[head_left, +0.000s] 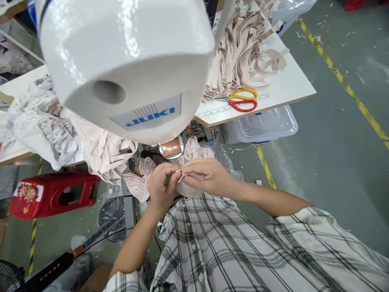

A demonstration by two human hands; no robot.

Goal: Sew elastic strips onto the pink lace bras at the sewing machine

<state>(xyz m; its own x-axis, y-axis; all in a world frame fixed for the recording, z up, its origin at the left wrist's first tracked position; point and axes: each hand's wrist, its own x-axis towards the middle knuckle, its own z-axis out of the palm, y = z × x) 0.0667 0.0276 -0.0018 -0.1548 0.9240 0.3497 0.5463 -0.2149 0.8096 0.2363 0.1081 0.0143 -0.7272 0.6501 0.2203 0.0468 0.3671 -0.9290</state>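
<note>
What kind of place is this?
Likely a garment sewing workshop: a white JUKI machine, a pile of beige fabric strips beside scissors, and a pale lace garment piece being handled.

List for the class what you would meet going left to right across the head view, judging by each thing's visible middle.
Red stool, left hand, right hand, scissors, far-right yellow-and-black floor tape.
</note>
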